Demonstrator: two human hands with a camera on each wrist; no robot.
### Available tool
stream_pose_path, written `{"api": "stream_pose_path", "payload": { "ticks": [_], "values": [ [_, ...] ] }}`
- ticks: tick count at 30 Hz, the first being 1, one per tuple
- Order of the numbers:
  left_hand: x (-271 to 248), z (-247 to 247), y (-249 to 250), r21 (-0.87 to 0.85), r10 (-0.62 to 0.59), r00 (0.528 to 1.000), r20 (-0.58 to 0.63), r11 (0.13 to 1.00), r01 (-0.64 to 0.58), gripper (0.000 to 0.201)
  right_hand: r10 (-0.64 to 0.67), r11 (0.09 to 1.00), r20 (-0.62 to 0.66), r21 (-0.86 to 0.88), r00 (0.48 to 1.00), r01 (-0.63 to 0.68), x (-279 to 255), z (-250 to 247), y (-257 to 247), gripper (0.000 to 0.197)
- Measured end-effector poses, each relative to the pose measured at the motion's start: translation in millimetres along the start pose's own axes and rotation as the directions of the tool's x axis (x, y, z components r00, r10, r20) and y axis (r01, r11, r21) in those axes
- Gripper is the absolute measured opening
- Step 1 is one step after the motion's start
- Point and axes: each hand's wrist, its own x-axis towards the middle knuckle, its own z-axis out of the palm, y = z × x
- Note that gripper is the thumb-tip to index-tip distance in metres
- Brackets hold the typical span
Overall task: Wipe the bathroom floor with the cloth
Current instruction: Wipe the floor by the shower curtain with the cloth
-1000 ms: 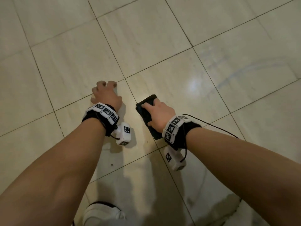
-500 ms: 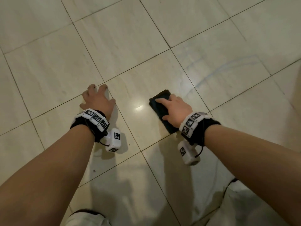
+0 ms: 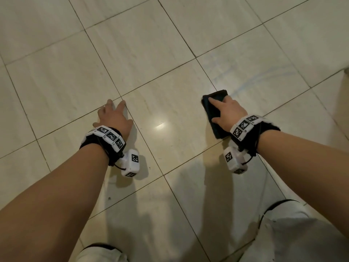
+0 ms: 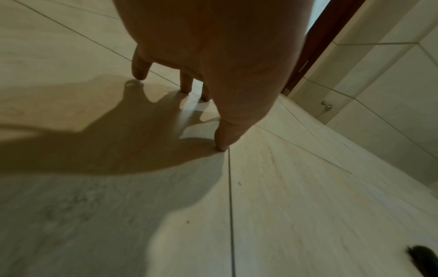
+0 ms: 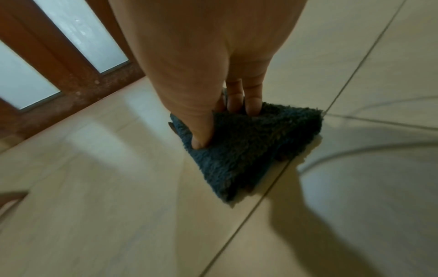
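A dark folded cloth [image 3: 210, 112] lies flat on the beige tiled floor [image 3: 151, 53]. My right hand [image 3: 228, 112] rests on top of it and presses it down, the index finger straight along it. In the right wrist view the thumb and fingertips [image 5: 252, 105] push into the fluffy cloth [image 5: 249, 146]. About one tile to the left, my left hand [image 3: 113, 118] props on the bare floor on spread fingertips [image 4: 140, 73] and holds nothing.
Faint wet streaks [image 3: 255, 80] curve over the tile beyond the cloth. A brown door with frosted panes [image 5: 59, 61] stands close ahead, with a tiled wall [image 4: 379, 93] to its right. My knees in white trousers [image 3: 283, 233] are at the bottom edge.
The right hand has slid the cloth to the right, away from the left hand. The left hand's fingers have gone from curled to spread on the floor.
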Motion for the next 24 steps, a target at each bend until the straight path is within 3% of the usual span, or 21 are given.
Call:
{"api": "stream_pose_path", "payload": {
  "ticks": [7,9,17,24],
  "values": [
    [-2.7,-2.2,6.1,0.024,-0.002,1.000,0.019,1.000,0.002,0.069,-0.286,0.950,0.087,-0.101,0.954,0.294,-34.2,38.8,-93.0,0.072],
    [-3.1,-2.5,6.4,0.035,-0.011,1.000,0.028,0.999,0.010,0.069,-0.304,0.943,0.095,-0.114,0.948,0.314,-36.6,48.3,-107.7,0.073],
    [-5.5,-4.7,-2.8,0.036,0.012,0.998,0.065,0.999,-0.015,0.072,-0.159,0.987,0.040,-0.020,0.986,0.160,-18.3,29.1,-65.4,0.074],
    [-2.7,-7.5,-5.0,0.011,0.011,0.999,0.032,1.000,-0.011,0.078,-0.017,0.999,0.022,-0.048,1.000,0.018,5.4,1.4,-17.0,0.074]
  ]
}}
